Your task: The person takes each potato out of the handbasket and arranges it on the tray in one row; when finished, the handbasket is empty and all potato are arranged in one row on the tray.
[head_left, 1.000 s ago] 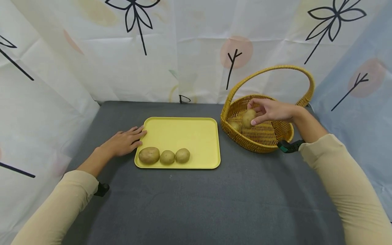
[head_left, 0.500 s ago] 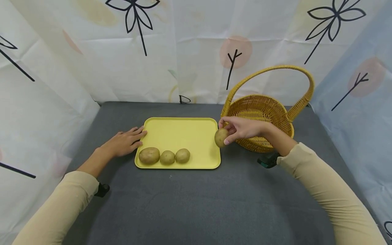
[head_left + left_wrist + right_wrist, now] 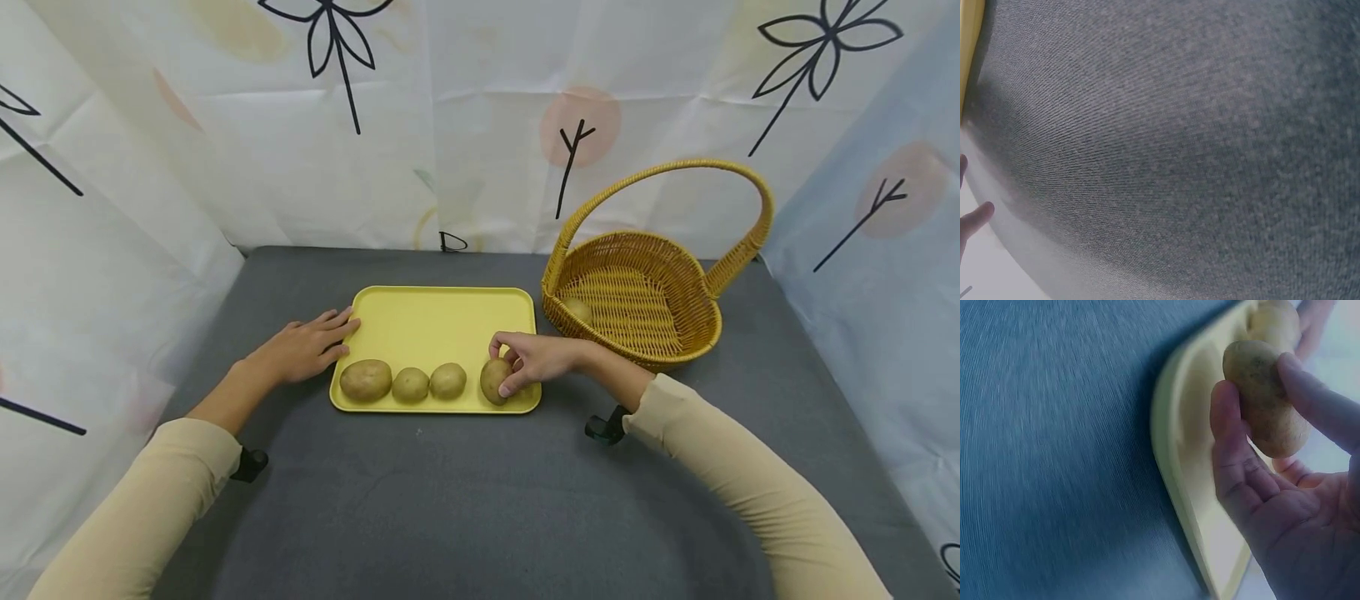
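My right hand (image 3: 542, 358) pinches a potato (image 3: 493, 382) between thumb and fingers, low over the front right part of the yellow tray (image 3: 442, 325). In the right wrist view the same potato (image 3: 1263, 394) is seen close up, with the fingertips on both its sides. Along the tray's front edge lie three more potatoes in a row: a larger oval one (image 3: 365, 381) at the left, a small round one (image 3: 410, 385), and another round one (image 3: 447, 381) nearest the held potato. My left hand (image 3: 303, 348) rests with fingers extended at the tray's left edge.
A wicker basket (image 3: 637, 308) with a tall arched handle (image 3: 675, 167) stands behind and right of the tray, one potato (image 3: 577, 310) inside at its left. Grey cloth (image 3: 450, 500) covers the table. Printed curtains (image 3: 480, 125) hang at the back and sides.
My right hand has carried the potato out of the basket, leftward and toward me, to the tray's front right. The left hand and the potatoes in the row have stayed in place.
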`<state>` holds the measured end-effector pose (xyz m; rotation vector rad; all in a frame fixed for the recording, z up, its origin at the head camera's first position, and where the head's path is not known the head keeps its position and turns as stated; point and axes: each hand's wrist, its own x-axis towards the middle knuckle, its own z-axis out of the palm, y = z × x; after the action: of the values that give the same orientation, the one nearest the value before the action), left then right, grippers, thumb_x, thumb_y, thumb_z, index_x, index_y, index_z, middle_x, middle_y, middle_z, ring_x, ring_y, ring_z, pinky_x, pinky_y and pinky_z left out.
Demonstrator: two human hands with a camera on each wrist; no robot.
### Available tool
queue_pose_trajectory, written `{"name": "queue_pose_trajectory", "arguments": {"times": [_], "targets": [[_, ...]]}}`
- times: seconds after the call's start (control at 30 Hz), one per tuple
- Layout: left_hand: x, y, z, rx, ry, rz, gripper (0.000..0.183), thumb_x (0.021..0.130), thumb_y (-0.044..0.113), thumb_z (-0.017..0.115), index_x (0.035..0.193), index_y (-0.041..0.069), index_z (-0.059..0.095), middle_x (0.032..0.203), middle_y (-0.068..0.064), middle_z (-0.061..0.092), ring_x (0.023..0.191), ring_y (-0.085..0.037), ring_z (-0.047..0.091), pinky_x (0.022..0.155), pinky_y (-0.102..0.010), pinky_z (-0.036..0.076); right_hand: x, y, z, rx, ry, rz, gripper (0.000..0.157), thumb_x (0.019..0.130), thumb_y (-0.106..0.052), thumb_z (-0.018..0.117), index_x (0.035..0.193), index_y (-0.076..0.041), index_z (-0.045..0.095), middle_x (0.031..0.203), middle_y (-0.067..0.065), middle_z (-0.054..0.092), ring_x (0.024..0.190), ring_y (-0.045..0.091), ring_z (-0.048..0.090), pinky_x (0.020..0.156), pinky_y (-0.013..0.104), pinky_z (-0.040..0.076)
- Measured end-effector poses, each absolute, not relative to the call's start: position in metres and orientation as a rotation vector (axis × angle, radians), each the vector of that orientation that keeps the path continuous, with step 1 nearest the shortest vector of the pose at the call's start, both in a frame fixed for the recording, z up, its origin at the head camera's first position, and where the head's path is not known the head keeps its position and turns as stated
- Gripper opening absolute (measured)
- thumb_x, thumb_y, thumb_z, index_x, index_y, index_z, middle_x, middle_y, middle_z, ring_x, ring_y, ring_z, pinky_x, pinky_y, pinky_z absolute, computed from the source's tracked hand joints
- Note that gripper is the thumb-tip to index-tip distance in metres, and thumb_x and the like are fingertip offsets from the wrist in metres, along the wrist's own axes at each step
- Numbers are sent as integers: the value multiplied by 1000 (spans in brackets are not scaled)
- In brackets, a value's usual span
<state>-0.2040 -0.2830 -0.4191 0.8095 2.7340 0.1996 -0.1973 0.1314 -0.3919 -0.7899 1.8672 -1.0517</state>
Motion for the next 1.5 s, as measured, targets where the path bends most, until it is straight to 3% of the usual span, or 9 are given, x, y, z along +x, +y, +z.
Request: {"name": "queue_pose_trajectory", "arguments": {"times": [0.23, 0.47, 0.63, 0.8, 1.13, 1.33, 1.5], "targets": [[-202, -281, -414, 809, 2738, 213, 57, 108, 34, 44, 157, 8, 30, 163, -19, 20, 147, -44, 21, 106, -71, 23, -191, 116, -403, -755, 1883, -1087, 42, 92, -6, 73, 119, -2, 41, 95, 12, 66, 78, 21, 61, 70, 30, 47], [-202, -282, -413, 793, 2741, 204, 58, 108, 35, 44, 157, 9, 30, 163, -19, 21, 147, -45, 22, 105, -72, 22, -189, 115, -398, -772, 2016, -1016, 45, 93, -10, 72, 131, -1, 49, 121, 21, 55, 106, 29, 66, 83, 31, 52], [-202, -282, -413, 788, 2743, 204, 58, 108, 35, 44, 158, 9, 30, 163, -18, 20, 147, -44, 21, 106, -72, 22, -189, 122, -384, -790, 2010, -971, 59, 95, -13, 69, 145, 2, 40, 132, 25, 52, 111, 32, 65, 88, 35, 53], [-201, -282, -413, 787, 2740, 211, 58, 108, 35, 44, 158, 9, 30, 163, -18, 20, 147, -44, 21, 106, -71, 22, -196, 143, -356, -841, 1940, -857, 66, 98, -21, 66, 151, -2, 34, 139, 24, 49, 119, 34, 60, 96, 39, 49], [-203, -284, -416, 783, 2735, 207, 57, 108, 34, 43, 158, 9, 29, 164, -18, 18, 147, -43, 20, 106, -70, 22, -226, 206, -313, -790, 1882, -1016, 57, 96, -9, 67, 146, 4, 43, 137, 22, 55, 125, 41, 55, 97, 44, 51], [-204, -285, -416, 790, 2730, 203, 58, 108, 35, 42, 158, 10, 28, 164, -18, 18, 148, -43, 20, 107, -70, 23, -246, 243, -312, -641, 2015, -1075, 58, 99, -8, 63, 150, 3, 38, 145, 23, 51, 129, 37, 53, 104, 53, 43], [-202, -283, -417, 805, 2734, 195, 58, 108, 36, 42, 158, 9, 30, 163, -19, 20, 147, -44, 22, 106, -70, 24, -255, 260, -322, -556, 2110, -1089, 56, 101, -10, 60, 151, 0, 37, 150, 21, 45, 136, 37, 45, 108, 53, 39]]}}
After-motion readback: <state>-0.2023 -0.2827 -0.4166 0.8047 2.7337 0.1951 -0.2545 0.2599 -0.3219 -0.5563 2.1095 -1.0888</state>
